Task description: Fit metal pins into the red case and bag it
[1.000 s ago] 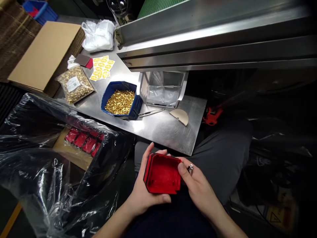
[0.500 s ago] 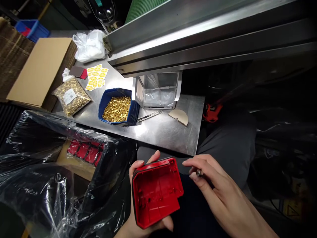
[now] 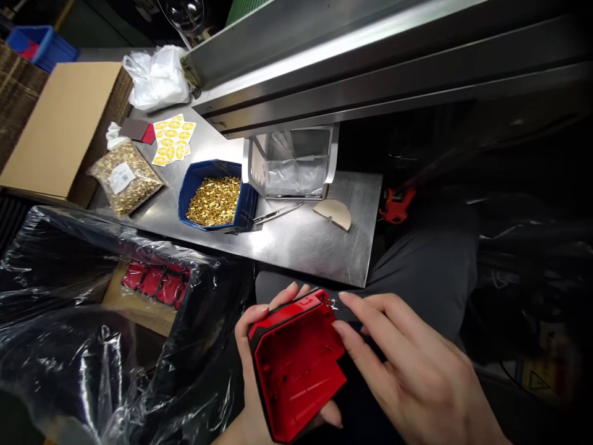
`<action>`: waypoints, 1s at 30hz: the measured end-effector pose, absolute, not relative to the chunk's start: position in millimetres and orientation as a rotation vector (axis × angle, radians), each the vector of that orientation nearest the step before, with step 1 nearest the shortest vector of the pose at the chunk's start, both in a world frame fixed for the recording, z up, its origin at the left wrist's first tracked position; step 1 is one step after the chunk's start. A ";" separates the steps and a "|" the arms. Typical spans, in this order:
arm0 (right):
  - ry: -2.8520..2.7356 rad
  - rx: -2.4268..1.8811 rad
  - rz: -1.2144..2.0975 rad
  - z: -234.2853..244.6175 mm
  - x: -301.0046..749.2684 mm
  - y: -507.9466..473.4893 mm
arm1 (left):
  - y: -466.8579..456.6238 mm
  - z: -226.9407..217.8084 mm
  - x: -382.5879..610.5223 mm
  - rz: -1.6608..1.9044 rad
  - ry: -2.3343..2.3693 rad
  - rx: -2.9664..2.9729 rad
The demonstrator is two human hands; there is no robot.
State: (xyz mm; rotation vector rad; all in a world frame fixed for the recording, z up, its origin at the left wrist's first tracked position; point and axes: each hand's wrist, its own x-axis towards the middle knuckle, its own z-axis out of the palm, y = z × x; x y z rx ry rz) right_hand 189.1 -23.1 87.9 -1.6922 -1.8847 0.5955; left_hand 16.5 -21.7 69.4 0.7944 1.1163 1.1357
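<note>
A red plastic housing (image 3: pixel 301 377), hollow and open towards me, with black trim on its outside, rests tilted in my left hand (image 3: pixel 252 371). My left fingers wrap its far side and the thumb shows under the near edge. At the housing's upper right corner sits a small shiny metal piece (image 3: pixel 333 304). My right hand (image 3: pixel 398 352) is at that corner, index fingertip against the metal piece and thumb tip by the housing's right edge. The other right fingers curl behind, partly hidden.
A blue bin (image 3: pixel 185 198) of small brass-coloured parts stands on the metal table (image 3: pixel 296 247), beside a grey bin (image 3: pixel 332 161), tweezers (image 3: pixel 278 213) and a half-round beige piece (image 3: pixel 333 214). At left, a black-plastic-lined box (image 3: pixel 194 266) holds wrapped red parts. A metal conveyor frame (image 3: pixel 370 74) overhangs.
My right hand has moved left to the housing's corner, bringing the small metal piece from between its fingers. The housing has tilted somewhat in my left hand. The view has shifted slightly.
</note>
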 end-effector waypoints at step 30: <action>-2.154 -1.796 0.379 96.6 176.3 -21.1 | -22.4 64.9 12.5 1.109 1.056 0.931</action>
